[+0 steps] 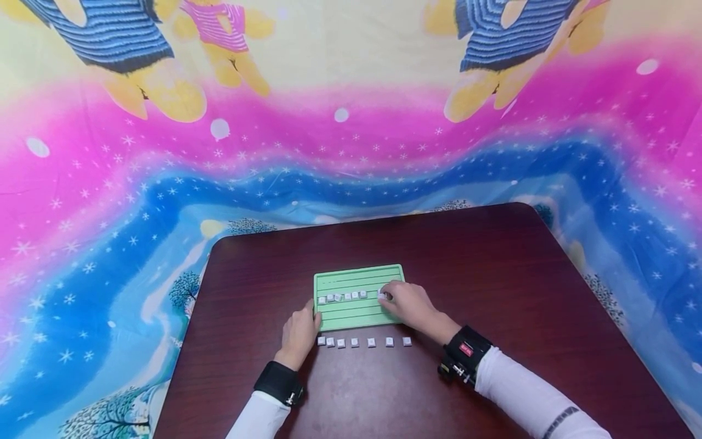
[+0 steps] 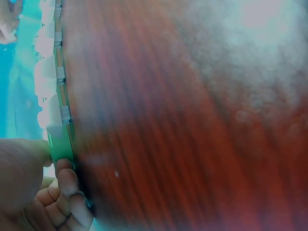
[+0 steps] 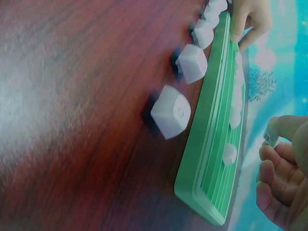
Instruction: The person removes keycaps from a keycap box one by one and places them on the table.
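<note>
A light-green rectangular tray with raised parallel ridges point(image 1: 359, 321) lies flat on the dark reddish-brown, wood-grained surface point(image 1: 356, 396), between the person's two hands. The left hand point(image 1: 298, 335) grips the tray's left edge, thumb on the upper side and curled fingers against the rim, as the left wrist view shows. The right hand point(image 1: 414, 305) is over the tray's right part, pinching a small whitish block point(image 3: 272, 136) between thumb and finger, the other fingers loosely bent; in the right wrist view this block is held apart from the tray. A row of small white cube-like blocks point(image 1: 348, 297) stands along one of the middle ridges, starting at the tray's left side, and a single white block point(image 3: 229, 154) sits on the tray beyond the row's right end, with a gap between. Along the tray's near side, on the surface, seven more white cube-like blocks point(image 1: 371, 342) form a loose line, the leftmost two close together and those to the right wider apart. Marks on their faces are too small to read. Both wrists wear black straps point(image 1: 276, 382) below white sleeves point(image 1: 529, 387). A pink, blue and cream printed cloth point(image 1: 340, 146) hangs behind the surface.
</note>
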A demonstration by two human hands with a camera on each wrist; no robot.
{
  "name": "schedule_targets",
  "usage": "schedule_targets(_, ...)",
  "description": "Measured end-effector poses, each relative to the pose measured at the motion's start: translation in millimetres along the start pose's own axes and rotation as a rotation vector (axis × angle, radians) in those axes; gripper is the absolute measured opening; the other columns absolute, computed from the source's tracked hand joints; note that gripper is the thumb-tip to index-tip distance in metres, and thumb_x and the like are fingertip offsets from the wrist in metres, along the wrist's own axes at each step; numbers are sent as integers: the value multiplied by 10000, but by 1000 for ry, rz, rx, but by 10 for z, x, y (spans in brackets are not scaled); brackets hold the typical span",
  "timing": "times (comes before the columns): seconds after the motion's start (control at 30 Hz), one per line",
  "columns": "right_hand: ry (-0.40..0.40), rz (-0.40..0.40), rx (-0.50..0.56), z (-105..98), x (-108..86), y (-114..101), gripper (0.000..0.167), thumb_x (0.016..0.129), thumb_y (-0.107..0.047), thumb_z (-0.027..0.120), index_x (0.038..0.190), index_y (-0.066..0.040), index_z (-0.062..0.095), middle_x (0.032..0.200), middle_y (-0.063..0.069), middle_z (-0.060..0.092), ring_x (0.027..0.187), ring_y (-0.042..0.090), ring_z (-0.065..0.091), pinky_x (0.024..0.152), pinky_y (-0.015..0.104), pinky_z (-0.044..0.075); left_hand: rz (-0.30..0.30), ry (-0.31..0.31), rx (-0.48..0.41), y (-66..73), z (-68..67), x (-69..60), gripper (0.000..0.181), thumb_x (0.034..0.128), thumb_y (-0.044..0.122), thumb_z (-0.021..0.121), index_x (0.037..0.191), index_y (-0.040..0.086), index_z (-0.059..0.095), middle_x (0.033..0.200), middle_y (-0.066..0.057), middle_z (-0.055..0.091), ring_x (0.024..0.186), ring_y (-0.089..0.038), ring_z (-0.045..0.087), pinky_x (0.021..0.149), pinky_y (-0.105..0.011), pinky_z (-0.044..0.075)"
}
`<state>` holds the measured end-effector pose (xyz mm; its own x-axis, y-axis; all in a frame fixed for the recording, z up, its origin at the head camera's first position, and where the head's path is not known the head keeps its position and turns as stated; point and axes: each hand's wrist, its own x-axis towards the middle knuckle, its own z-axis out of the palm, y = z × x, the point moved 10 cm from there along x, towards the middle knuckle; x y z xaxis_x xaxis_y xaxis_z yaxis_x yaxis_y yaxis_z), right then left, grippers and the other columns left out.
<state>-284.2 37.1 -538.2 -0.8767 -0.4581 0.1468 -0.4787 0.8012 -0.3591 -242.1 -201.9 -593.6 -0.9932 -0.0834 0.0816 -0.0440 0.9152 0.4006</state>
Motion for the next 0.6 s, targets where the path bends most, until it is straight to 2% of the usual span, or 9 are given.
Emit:
schedule_targets(0.3, 11, -80, 0, -20, -97, -236, 141, 922, -287, 731, 1015, -185, 765, 833, -98, 657, 704, 24, 571, 591, 245, 465, 6, 12, -4, 8, -11, -3, 373, 963, 202, 641, 1282, 11, 646, 785, -194, 719, 559, -272, 633, 470, -386, 438)
schedule_targets(0.47, 5, -117, 3, 30, -140, -348, 126, 915, -307, 741, 983, -203, 758, 824, -105, 670, 710, 48, 617, 582, 250, 466, 3, 11, 0, 7, -16, -6, 379, 965, 212, 638, 1288, 13, 645, 832, -215, 733, 588, -302, 656, 484, -407, 454)
schedule_targets(0.6, -12, -141, 8, 88, -167, -421, 152, 918, -314, 735, 1006, -193, 763, 847, -100, 696, 745, 54, 648, 596, 240, 471, 2, 7, -3, 7, -15, 0, 376, 967, 205, 632, 1289, 12, 643, 795, -203, 721, 562, -282, 634, 474, -395, 438)
